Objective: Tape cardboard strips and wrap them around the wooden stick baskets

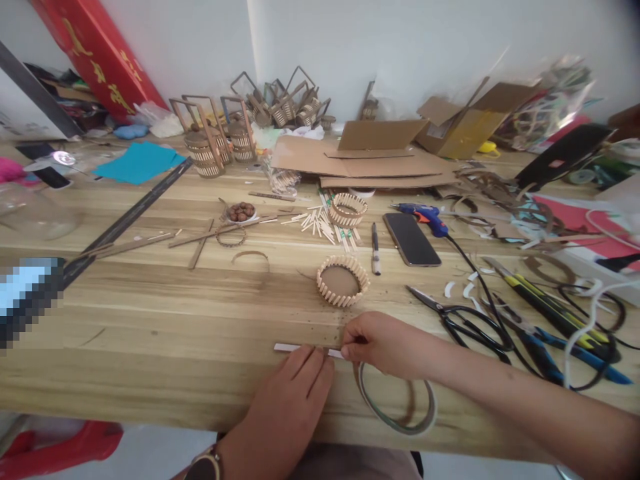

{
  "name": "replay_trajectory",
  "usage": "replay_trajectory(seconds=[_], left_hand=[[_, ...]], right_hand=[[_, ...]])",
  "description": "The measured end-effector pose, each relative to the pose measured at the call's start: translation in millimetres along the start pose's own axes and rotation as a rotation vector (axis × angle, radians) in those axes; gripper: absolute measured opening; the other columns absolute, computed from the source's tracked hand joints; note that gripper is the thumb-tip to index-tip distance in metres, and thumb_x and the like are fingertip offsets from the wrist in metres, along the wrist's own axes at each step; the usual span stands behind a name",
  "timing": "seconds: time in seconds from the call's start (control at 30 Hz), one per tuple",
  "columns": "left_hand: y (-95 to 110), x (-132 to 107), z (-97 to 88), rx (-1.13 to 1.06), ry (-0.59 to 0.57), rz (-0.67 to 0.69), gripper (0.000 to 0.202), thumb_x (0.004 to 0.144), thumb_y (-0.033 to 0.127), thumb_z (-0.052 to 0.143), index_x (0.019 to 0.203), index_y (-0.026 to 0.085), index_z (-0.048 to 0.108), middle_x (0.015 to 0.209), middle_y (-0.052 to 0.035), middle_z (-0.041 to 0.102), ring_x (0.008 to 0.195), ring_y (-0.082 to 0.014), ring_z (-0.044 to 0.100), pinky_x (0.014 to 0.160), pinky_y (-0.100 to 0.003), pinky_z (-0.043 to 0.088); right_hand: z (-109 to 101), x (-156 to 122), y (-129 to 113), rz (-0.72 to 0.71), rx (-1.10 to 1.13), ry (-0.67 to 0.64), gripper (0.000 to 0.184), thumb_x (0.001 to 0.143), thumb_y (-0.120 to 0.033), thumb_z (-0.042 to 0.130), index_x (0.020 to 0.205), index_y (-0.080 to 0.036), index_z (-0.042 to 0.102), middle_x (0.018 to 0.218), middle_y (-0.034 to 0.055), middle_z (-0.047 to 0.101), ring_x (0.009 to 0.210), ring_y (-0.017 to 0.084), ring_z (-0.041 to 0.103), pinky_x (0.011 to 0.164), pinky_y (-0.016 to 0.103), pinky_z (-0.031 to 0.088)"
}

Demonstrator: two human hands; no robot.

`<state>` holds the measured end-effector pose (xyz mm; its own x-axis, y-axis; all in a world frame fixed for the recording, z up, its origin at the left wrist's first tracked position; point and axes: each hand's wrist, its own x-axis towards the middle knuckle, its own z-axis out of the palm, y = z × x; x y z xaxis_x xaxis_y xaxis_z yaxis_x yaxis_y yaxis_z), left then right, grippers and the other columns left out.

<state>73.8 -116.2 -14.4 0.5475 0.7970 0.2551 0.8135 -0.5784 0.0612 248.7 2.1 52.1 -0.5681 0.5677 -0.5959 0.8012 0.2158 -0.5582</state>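
Observation:
A narrow white strip lies along the table near its front edge. My left hand rests flat over the strip, fingers stretched out and pressing on it. At the strip's right end my right hand is closed in a pinch on the strip. From under that hand hangs a grey-white ring of coiled strip, possibly a tape roll; where it joins the strip is hidden. Just beyond my hands stands a round basket of short wooden sticks with a brown base. A similar stick ring sits farther back.
Black-handled scissors, a yellow-black cutter and blue-handled pliers lie right. Behind are a phone, a pen, a blue glue gun and loose sticks. Cardboard and small lidded baskets stand along the back.

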Motion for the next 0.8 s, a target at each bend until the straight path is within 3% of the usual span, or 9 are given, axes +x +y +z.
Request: replay_trajectory(seconds=[0.13,0.33,0.8], left_hand=[[-0.2,-1.2,0.2,0.023,0.028,0.002,0.035,0.095,0.012,0.038,0.126,0.01,0.055,0.119,-0.0116,0.068,0.113,-0.0225,0.06,0.098,-0.034,0.046],[0.2,-0.8,-1.4,0.046,-0.069,0.011,0.04,0.093,0.01,0.043,0.132,0.007,0.05,0.121,-0.0146,0.066,0.115,-0.0232,0.059,0.097,-0.035,0.047],[2.0,7.6,-6.9,0.069,-0.053,0.001,0.041,0.088,0.004,0.041,0.125,0.006,0.058,0.114,-0.0134,0.069,0.104,-0.0246,0.064,0.087,-0.034,0.054]], right_hand=[[-2.5,0.1,-3.7,0.011,-0.039,-0.006,0.02,0.082,-0.02,0.056,0.062,-0.016,0.059,0.054,-0.0059,0.044,0.052,0.009,0.039,0.048,0.022,0.024],[-3.3,1.8,-4.2,0.01,-0.077,-0.01,0.02,0.082,-0.021,0.056,0.064,-0.016,0.062,0.055,-0.0055,0.045,0.054,0.009,0.04,0.049,0.022,0.026],[-3.7,1.2,-9.3,0.009,-0.168,0.008,0.023,0.082,-0.023,0.056,0.062,-0.016,0.065,0.052,-0.0042,0.045,0.052,0.01,0.04,0.049,0.023,0.025]])
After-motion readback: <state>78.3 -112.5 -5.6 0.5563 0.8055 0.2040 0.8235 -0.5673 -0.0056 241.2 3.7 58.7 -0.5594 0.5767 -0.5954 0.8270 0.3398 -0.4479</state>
